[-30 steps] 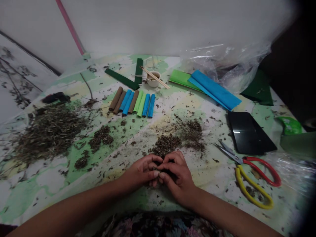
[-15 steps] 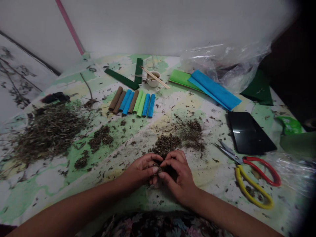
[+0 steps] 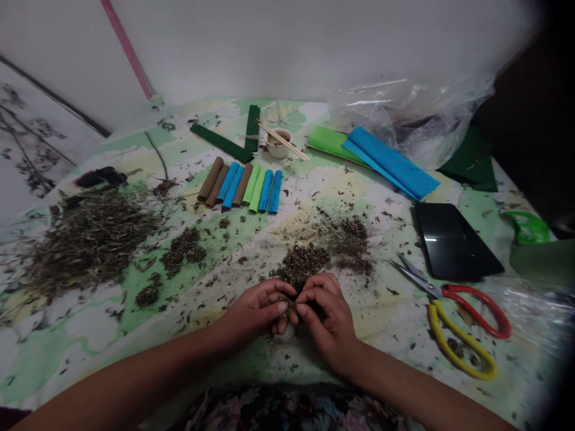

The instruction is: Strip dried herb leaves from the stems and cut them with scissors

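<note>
Our left hand [image 3: 258, 311] and right hand [image 3: 326, 317] both pinch one herb clump [image 3: 287, 303]; we'd work it low over the pile [image 3: 303, 263].

No text, label, brand, number or sign can be read anywhere in the frame. The dark screen [image 3: 453, 239] at the right of the surface is seen blank, with only a small glare on it. The rolled paper tubes [image 3: 242, 187] in the upper middle and the folded sheets [image 3: 386, 161] at upper right are shown in plain colours. The green object [image 3: 527, 228] at the far right edge is too blurred for any marking to be made out.
</note>
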Demonstrator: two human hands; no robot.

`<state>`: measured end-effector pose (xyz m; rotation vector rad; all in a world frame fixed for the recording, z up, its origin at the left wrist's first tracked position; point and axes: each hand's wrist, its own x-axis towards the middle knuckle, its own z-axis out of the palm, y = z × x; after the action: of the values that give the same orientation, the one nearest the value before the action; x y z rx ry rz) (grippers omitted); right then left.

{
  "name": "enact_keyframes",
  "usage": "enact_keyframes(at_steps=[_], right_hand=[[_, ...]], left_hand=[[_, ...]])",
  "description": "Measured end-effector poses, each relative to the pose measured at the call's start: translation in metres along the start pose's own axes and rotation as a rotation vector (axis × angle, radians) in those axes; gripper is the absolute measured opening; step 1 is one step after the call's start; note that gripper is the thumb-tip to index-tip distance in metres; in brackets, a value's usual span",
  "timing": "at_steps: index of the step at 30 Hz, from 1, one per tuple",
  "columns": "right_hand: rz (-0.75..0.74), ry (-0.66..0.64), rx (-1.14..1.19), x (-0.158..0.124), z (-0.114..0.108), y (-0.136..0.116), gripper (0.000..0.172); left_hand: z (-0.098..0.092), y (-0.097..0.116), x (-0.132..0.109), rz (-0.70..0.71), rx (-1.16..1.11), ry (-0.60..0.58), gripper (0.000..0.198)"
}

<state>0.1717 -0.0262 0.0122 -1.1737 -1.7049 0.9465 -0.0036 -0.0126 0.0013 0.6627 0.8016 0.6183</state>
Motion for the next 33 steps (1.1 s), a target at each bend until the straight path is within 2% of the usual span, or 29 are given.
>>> enact_keyframes(at_steps=[8, 17, 22, 29, 33], right_hand=[[-0.010, -0.017, -0.016, 0.0005, 0.0017, 0.0001, 0.013], [-0.007, -0.023, -0.009, -0.0001, -0.0013, -0.0003, 0.016], [0.000, -0.038, -0.015, -0.0008, 0.0003, 0.0010, 0.008], [-0.001, -0.038, 0.009, -0.0002, -0.0013, -0.0024, 0.015], [0.003, -0.039, -0.001, -0.0002, -0.0014, -0.0021, 0.010]], left_hand=[[0.0014, 0.0012, -0.0030, -0.064, 0.039, 0.019, 0.024], [0.0000, 0.0021, -0.0023, -0.079, 0.002, 0.020, 0.024], [-0.0004, 0.0015, -0.0024, -0.073, 0.023, 0.020, 0.024], [0.0001, 0.0014, -0.0023, -0.075, 0.041, 0.013, 0.023], [0.0000, 0.0012, -0.0024, -0.072, 0.068, 0.012, 0.023]])
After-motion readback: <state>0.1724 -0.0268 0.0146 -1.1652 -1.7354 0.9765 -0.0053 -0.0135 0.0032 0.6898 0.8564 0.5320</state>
